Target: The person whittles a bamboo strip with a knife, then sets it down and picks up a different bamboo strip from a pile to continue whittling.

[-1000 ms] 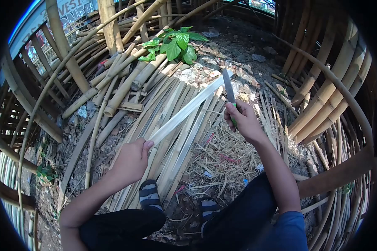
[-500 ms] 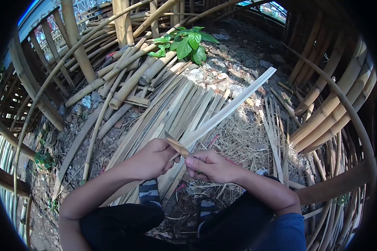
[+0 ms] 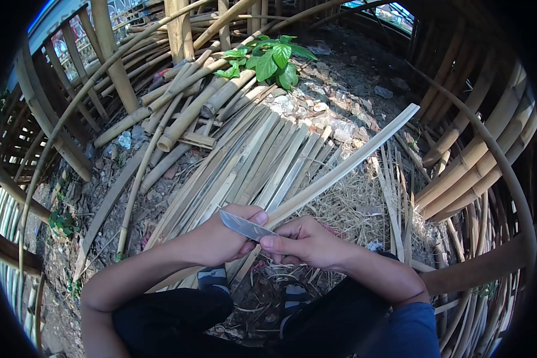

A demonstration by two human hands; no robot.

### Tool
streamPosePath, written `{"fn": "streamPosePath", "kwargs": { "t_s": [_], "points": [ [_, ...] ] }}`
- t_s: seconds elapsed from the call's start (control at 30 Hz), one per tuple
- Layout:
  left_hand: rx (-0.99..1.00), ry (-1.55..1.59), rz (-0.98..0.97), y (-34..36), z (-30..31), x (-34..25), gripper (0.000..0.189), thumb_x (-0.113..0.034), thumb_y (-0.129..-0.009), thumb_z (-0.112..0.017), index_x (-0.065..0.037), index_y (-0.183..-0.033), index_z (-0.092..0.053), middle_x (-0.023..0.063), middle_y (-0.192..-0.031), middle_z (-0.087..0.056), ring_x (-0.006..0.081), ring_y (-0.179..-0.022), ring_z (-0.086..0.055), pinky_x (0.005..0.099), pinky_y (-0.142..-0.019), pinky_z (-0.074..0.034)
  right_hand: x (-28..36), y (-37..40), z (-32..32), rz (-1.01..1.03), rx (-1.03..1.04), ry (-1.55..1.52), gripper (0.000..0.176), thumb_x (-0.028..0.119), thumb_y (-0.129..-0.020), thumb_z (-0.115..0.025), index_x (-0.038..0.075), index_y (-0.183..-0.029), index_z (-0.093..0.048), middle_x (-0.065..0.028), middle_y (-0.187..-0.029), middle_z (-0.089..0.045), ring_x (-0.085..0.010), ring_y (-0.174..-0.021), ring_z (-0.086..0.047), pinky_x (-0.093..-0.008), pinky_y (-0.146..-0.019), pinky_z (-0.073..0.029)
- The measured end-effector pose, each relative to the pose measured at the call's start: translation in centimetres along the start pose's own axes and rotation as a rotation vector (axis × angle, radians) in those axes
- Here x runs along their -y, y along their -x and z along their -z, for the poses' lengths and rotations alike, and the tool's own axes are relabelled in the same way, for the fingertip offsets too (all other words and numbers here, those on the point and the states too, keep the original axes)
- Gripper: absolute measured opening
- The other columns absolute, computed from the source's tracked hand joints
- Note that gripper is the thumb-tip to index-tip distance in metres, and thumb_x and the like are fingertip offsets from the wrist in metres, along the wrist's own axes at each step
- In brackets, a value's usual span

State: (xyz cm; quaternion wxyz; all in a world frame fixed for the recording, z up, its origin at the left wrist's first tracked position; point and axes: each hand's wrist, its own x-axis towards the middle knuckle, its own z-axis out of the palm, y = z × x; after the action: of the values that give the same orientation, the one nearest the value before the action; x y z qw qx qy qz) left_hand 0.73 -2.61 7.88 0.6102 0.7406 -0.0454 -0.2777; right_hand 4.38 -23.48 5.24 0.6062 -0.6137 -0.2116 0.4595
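My left hand [image 3: 227,234] is closed around the near end of a pale bamboo strip [image 3: 346,166], which slants up and away to the right. In my right hand [image 3: 307,243] is a knife [image 3: 244,225], its handle hidden by my fingers. The blade points left across the back of my left hand's fingers, flat side up, close to the strip's near end. Both hands are almost touching above my knees. Just beyond them lies a pile of split bamboo strips [image 3: 244,161] on the ground.
Thick bamboo poles [image 3: 188,119] are stacked at the far left beside a leafy green plant [image 3: 274,59]. Pale shavings [image 3: 346,206] cover the ground ahead on the right. Bamboo fencing [image 3: 477,155] stands on the right, and a curved pole [image 3: 48,155] rises on the left.
The bamboo strip's far end has swung right and slightly down. The knife blade has turned to show its grey flat side and shifted lower left; both hands have moved a little.
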Motion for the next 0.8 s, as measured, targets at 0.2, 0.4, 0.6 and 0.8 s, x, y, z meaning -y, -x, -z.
{"fn": "streamPosePath", "kwargs": {
  "t_s": [0.2, 0.4, 0.6, 0.8],
  "points": [
    [-0.048, 0.103, 0.039, 0.2, 0.4, 0.5, 0.038, -0.031, -0.109, -0.037, -0.006, -0.085, -0.052, -0.0024, -0.059, -0.045, 0.0067, -0.048, -0.040, 0.0239, -0.044, -0.034, 1.3, 0.4, 1.6, 0.030, -0.146, 0.088, 0.045, 0.043, -0.096, -0.064, 0.004, -0.073, -0.065, 0.0028, -0.056, -0.049, -0.0042, -0.051, -0.041, -0.0223, -0.049, -0.031],
    [-0.079, 0.113, 0.095, 0.1, 1.1, 1.8, 0.038, -0.033, -0.109, -0.037, -0.006, -0.087, -0.053, -0.0021, -0.060, -0.042, 0.0071, -0.047, -0.038, 0.0220, -0.044, -0.032, 1.3, 1.0, 4.9, -0.024, -0.255, -0.071, 0.051, 0.050, -0.098, -0.058, 0.008, -0.068, -0.055, 0.0048, -0.054, -0.041, -0.0041, -0.048, -0.035, -0.0206, -0.044, -0.025],
    [-0.082, 0.195, 0.108, -0.6, 0.6, 1.4, 0.035, -0.031, -0.108, -0.039, -0.007, -0.087, -0.053, -0.0008, -0.061, -0.046, 0.0076, -0.047, -0.040, 0.0224, -0.043, -0.033, -0.3, -0.5, -0.3, -0.146, 0.075, -0.118, 0.055, 0.055, -0.100, -0.051, 0.008, -0.071, -0.054, 0.0059, -0.056, -0.036, -0.0045, -0.048, -0.033, -0.0209, -0.044, -0.025],
    [-0.111, 0.081, 0.004, 0.1, 0.2, 0.7, 0.029, -0.022, -0.108, -0.041, -0.007, -0.086, -0.052, -0.0001, -0.063, -0.049, 0.0068, -0.049, -0.043, 0.0225, -0.045, -0.034, -0.1, -0.7, -0.5, -0.116, -0.015, -0.079, 0.054, 0.051, -0.099, -0.056, 0.006, -0.069, -0.058, 0.0046, -0.057, -0.042, -0.0055, -0.049, -0.038, -0.0219, -0.046, -0.029]
  ]
}}
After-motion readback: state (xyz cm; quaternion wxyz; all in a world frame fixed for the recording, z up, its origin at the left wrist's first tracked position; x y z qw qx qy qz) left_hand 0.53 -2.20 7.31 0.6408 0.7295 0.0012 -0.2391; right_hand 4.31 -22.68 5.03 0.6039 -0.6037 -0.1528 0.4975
